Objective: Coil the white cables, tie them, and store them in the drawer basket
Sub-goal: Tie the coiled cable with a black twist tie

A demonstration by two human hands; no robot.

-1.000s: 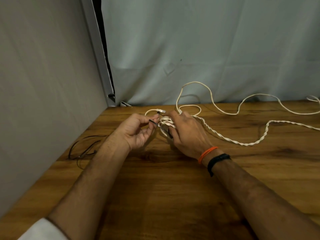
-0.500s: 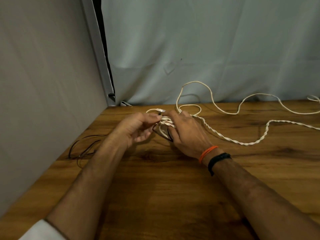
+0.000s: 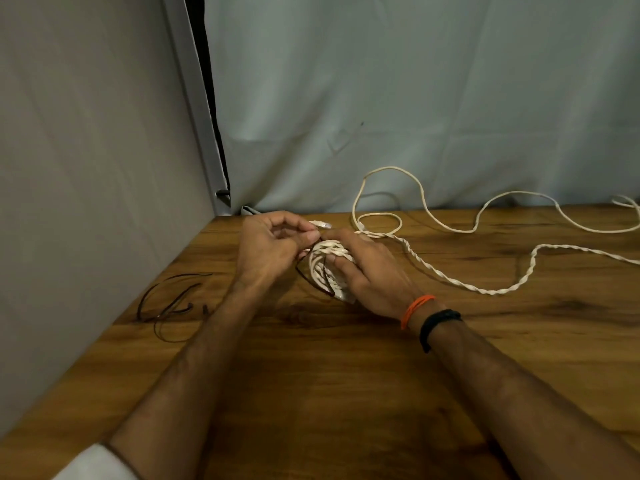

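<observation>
A small coil of white twisted cable [image 3: 327, 266] lies on the wooden table [image 3: 311, 375] between my hands. My right hand [image 3: 367, 271] holds the coil, fingers curled over it. My left hand [image 3: 273, 249] pinches a thin dark tie [image 3: 313, 275] that loops around the coil. A white plug end [image 3: 321, 224] sticks out above my fingertips. The uncoiled part of the white cable [image 3: 485, 289] trails off to the right across the table, with a plain white strand [image 3: 450, 226] looping near the back. No drawer basket is in view.
Several thin dark ties [image 3: 166, 303] lie at the table's left edge by a grey side panel [image 3: 86, 202]. A pale curtain [image 3: 415, 98] hangs behind the table. My right wrist wears an orange thread and a black band [image 3: 436, 323].
My left hand has closed in toward the coil and drawn the dark tie around it. The right hand has stayed on the coil, shifting only slightly.
</observation>
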